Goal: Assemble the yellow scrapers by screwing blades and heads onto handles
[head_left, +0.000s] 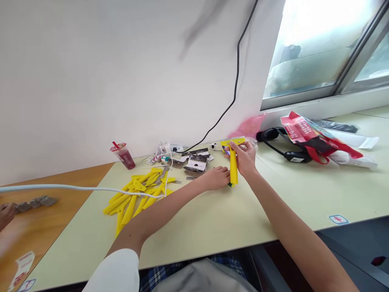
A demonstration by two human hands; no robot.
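My right hand [246, 157] is closed on the head of a yellow scraper [233, 168], thumb on its front. The scraper stands upright, its wide head at the top and its handle pointing down. My left hand [217, 178] is beside the lower end of that handle with its fingers curled. A small dark green bit shows at its fingertips; what the fingers hold is hidden. To the left of my left forearm lies a loose pile of yellow scrapers [130, 209], partly covered by that arm.
Small black-and-white boxes [196, 163] lie by the wall, near a power strip [175, 148] with cords. A red drink cup [124, 155] tilts at the back left. A white cable [91, 187] crosses the pile. Headphones [296, 156] and a red bag [306, 134] lie right. Another person's hand [6, 214] is far left.
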